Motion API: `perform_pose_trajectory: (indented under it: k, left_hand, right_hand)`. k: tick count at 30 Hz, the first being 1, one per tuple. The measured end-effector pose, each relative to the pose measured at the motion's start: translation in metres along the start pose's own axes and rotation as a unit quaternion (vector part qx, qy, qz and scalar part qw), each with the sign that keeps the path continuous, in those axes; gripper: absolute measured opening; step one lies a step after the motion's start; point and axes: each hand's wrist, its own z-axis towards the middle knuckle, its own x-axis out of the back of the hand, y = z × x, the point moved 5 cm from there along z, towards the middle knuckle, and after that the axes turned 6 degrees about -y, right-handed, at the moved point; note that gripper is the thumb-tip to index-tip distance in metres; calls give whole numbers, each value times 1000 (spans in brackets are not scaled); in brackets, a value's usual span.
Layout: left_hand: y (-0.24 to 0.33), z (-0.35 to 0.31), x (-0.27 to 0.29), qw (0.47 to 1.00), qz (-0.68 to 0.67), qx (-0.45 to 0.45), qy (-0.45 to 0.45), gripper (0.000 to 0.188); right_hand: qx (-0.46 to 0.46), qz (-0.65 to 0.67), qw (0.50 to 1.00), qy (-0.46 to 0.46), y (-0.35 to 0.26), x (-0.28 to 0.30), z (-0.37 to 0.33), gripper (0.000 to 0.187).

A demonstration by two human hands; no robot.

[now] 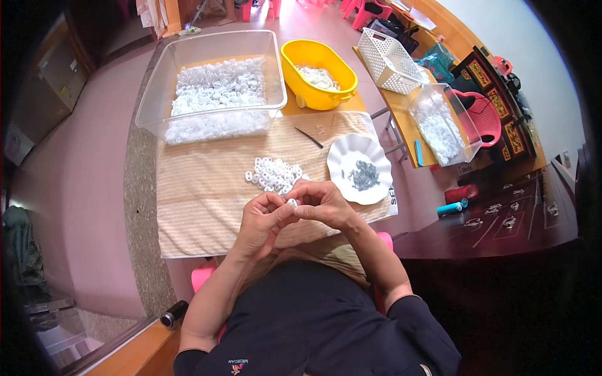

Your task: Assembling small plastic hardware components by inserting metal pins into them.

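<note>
My left hand (266,219) and my right hand (323,203) meet above the near part of the cloth, fingertips pinched together on one small white plastic piece (292,203). Most of that piece is covered by my fingers. Just beyond them lies a loose pile of small white ring-like plastic pieces (274,174). To the right of the pile, a white plate with a wavy rim (342,150) carries a heap of small dark grey bits (364,175), too small to name. Dark tweezers (308,137) rest on the cloth beyond the pile.
A striped beige cloth (194,200) covers the table. Behind stand a large clear bin (216,113) of white pieces and a yellow tub (348,94). On a side table at right are a white basket (382,59) and another clear bin (470,119). A dark cabinet (489,238) stands close at right.
</note>
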Motion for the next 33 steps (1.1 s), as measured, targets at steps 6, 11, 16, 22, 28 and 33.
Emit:
perform_pose_trajectory:
  k: [6, 11, 16, 22, 28, 33]
  left_hand:
    - [-2, 1, 0, 1000, 15, 11, -13, 10]
    - [-3, 1, 1, 999, 31, 18, 21, 10]
    - [-4, 2, 6, 998, 39, 3, 39, 9]
    - [-3, 2, 6, 998, 47, 1, 45, 10]
    - [-2, 2, 6, 998, 49, 3, 49, 10]
    - [-2, 3, 7, 997, 55, 5, 53, 11]
  right_hand:
    - [-9, -25, 999, 38, -4, 2, -8, 17]
    - [20, -60, 990, 126, -15, 11, -10, 13]
    - [40, -164, 964, 205, -41, 27, -17, 23]
    - [124, -205, 948, 208, -61, 31, -20, 25]
    - [111, -202, 945, 234, -58, 39, -23, 25]
    - [96, -271, 928, 237, -59, 43, -24, 24]
